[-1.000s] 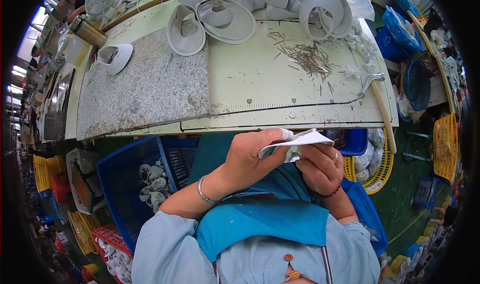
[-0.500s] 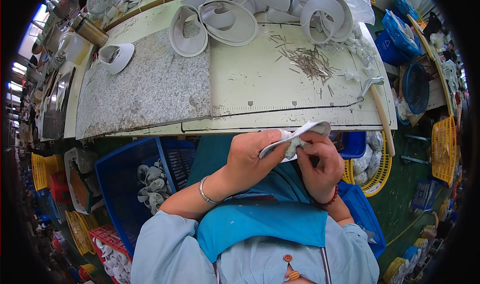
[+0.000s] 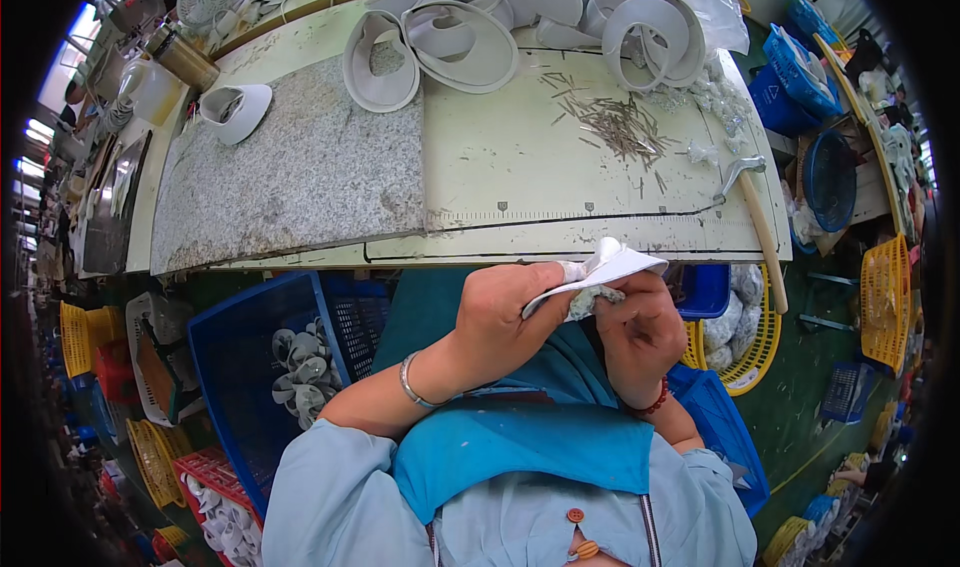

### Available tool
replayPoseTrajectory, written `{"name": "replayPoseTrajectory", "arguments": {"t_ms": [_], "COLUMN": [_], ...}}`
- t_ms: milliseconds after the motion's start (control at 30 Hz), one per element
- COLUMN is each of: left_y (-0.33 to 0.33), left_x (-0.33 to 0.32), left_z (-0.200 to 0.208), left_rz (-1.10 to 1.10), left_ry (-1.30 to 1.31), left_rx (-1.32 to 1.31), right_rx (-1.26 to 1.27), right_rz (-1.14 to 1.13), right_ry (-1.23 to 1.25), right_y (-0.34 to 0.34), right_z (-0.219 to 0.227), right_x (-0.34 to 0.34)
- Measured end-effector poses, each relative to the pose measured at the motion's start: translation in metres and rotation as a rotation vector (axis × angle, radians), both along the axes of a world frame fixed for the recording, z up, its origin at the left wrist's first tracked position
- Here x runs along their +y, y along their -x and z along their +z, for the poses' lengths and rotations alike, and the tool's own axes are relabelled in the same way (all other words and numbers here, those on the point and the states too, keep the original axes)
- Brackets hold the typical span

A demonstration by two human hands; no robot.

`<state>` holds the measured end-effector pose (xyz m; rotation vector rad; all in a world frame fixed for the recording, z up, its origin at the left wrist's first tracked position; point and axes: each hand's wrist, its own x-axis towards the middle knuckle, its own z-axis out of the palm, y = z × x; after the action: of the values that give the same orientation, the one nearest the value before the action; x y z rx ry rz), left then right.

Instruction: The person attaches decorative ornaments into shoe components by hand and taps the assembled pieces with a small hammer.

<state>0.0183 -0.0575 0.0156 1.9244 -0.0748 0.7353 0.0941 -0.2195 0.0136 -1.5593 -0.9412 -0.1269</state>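
Observation:
Just off the table's front edge, my left hand [image 3: 508,322] grips a white curved piece [image 3: 620,266] between thumb and fingers. The piece looks like a bent leather-like band or shoe part; its exact kind is unclear. Beneath it hangs a crumpled, glittery grey-white bit [image 3: 590,301]. My right hand [image 3: 640,329] is closed with bent fingers at the right end of the piece, thumb and fingertips pinching at its underside. What exactly those fingertips hold is partly hidden. More white curved pieces [image 3: 462,47] are heaped at the back of the table.
A grey stone slab [image 3: 290,167] covers the left of the table, with one white visor-shaped piece [image 3: 236,114] on it. Thin brown sticks [image 3: 625,127] lie scattered right of it. A wooden-handled hammer [image 3: 762,222] overhangs the front edge. Blue crates [image 3: 255,367] stand below.
The white piece has tilted in my hands, its right end now lower and flatter. My right hand's fingers have shifted slightly on its underside.

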Motion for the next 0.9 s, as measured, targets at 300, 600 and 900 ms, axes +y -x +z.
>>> {"name": "replayPoseTrajectory", "arguments": {"t_ms": [300,600,900], "left_y": [0.003,0.000,0.000], "left_x": [-0.003,-0.003,-0.002], "left_z": [0.001,0.008,0.011], "left_rz": [-0.013,-0.040,-0.013], "left_ry": [0.069,0.073,0.087], "left_rx": [0.001,0.005,0.041], "right_rx": [-0.216,-0.267,-0.385], "right_rz": [0.005,-0.108,-0.083], "right_ry": [0.022,0.079,0.108], "right_y": [0.004,0.001,-0.006], "right_z": [0.004,0.012,0.011], "right_x": [-0.006,-0.001,-0.001]}}
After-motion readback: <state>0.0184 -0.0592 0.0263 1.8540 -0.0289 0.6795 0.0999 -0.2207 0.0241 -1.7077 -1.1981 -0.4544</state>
